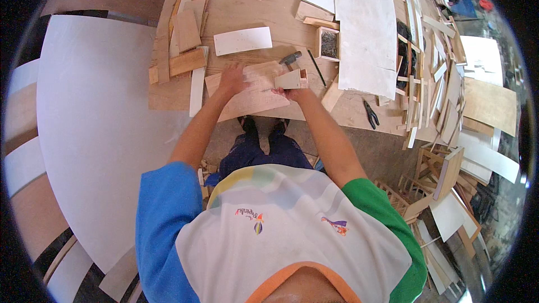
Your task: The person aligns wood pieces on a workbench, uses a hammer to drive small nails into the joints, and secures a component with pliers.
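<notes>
Workshop floor was covered in plywood offcuts; a big white panel (95, 129) filled the left. Low plywood work surface (247, 11) sat ahead, wood scraps (182, 45) stacked on its left, a white strip (242, 40) farther back. Left hand (233, 80) pressed flat, fingers spread, on a thin plywood sheet (252, 98). Right hand (295, 91) gripped a small wooden block (291, 80) standing on that sheet. Hammer (289, 59) lay just beyond the block. Nail box (328, 44) far right of it, pliers (370, 114) near right.
</notes>
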The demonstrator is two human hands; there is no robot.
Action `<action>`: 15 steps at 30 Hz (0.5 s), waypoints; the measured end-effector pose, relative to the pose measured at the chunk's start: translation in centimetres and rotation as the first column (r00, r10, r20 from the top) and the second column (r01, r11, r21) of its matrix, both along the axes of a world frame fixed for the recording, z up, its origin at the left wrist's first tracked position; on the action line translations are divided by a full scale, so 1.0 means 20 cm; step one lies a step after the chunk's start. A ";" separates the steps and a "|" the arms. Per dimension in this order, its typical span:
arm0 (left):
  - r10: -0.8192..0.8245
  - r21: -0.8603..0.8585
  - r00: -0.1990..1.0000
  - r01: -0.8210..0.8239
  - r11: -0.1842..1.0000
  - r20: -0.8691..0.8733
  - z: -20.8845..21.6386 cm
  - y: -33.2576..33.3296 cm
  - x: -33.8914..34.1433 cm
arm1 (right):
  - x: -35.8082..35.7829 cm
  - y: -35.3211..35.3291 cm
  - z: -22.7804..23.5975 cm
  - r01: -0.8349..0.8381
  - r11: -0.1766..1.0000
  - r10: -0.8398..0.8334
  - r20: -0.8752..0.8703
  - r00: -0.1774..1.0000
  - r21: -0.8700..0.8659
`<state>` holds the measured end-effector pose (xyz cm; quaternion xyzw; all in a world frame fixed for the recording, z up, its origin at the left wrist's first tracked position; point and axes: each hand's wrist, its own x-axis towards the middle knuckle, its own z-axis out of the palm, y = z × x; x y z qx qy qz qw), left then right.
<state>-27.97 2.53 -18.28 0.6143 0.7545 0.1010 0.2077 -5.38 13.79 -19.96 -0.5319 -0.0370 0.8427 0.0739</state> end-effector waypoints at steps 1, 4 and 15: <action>0.001 -0.022 0.998 -0.002 1.000 -0.058 0.01 0.05 0.02 | 0.00 0.00 -0.01 0.001 0.998 -0.001 -0.003 1.000 0.058; 0.045 -0.090 0.991 -0.057 0.994 -0.129 -0.02 0.12 0.04 | -0.03 -0.07 0.11 0.017 0.987 -0.012 -0.029 0.999 0.161; -0.003 -0.225 0.749 0.204 0.953 0.662 -0.21 0.14 -0.15 | 0.08 -0.13 0.18 -0.148 0.924 0.200 -0.114 0.973 0.352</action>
